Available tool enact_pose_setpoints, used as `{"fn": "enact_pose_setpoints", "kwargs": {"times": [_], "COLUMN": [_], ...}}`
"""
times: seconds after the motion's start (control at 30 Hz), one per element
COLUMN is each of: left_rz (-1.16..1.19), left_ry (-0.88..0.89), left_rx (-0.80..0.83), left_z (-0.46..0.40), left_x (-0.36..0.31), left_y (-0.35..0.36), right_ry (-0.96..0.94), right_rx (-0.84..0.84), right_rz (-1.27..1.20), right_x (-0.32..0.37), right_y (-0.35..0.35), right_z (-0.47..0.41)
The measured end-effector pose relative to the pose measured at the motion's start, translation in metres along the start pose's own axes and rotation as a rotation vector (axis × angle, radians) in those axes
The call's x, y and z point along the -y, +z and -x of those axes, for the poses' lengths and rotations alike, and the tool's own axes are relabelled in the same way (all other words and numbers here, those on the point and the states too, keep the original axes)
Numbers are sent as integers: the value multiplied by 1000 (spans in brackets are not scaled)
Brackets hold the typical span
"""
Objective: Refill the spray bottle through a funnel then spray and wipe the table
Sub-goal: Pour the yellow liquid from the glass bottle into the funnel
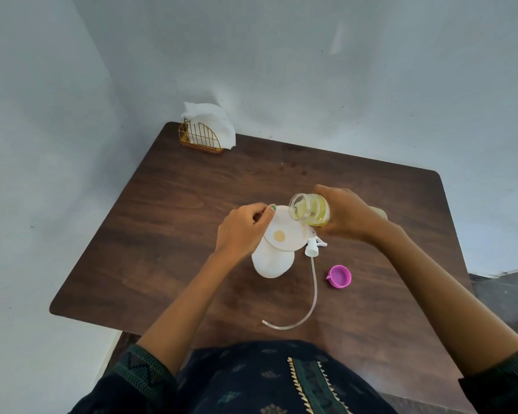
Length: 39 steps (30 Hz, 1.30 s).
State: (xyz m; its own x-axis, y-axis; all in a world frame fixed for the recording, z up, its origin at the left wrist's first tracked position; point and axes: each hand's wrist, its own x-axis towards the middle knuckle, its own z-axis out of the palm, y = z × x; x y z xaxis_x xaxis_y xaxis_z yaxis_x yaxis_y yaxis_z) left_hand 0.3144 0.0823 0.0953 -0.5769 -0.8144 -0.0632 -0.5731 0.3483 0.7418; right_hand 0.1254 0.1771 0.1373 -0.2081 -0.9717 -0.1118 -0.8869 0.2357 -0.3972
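Observation:
A white spray bottle [271, 264] stands mid-table with a white funnel [287, 231] seated in its neck; yellowish liquid shows at the funnel's hole. My left hand [243, 228] pinches the funnel's left rim. My right hand [347, 215] grips a clear bottle of yellow liquid [310, 210], tipped on its side with its open mouth over the funnel's far edge. The white spray head [313, 245] with its long clear tube [308, 297] lies on the table right of the spray bottle.
A pink cap [339, 276] lies open side up to the right of the tube. A gold wire holder [201, 138] with white napkins [210, 121] stands at the far left corner of the dark wooden table [162, 222]. Walls are close behind and left.

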Motion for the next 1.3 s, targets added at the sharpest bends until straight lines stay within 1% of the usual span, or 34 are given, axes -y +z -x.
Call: {"fn": "enact_pose_setpoints", "kwargs": {"times": [0.53,1.3], "left_rz": [17,12], "left_ry": [4,-5], "left_rx": [-4,-2], "left_z": [1,-1], "left_x": [0,3], "left_y": [1,1], "right_ry": [1,25], "right_rx": [39,71], "right_rz": [147,173], "right_x": [11,15], "right_y": [-4,-7], "right_z": [-1,1]}}
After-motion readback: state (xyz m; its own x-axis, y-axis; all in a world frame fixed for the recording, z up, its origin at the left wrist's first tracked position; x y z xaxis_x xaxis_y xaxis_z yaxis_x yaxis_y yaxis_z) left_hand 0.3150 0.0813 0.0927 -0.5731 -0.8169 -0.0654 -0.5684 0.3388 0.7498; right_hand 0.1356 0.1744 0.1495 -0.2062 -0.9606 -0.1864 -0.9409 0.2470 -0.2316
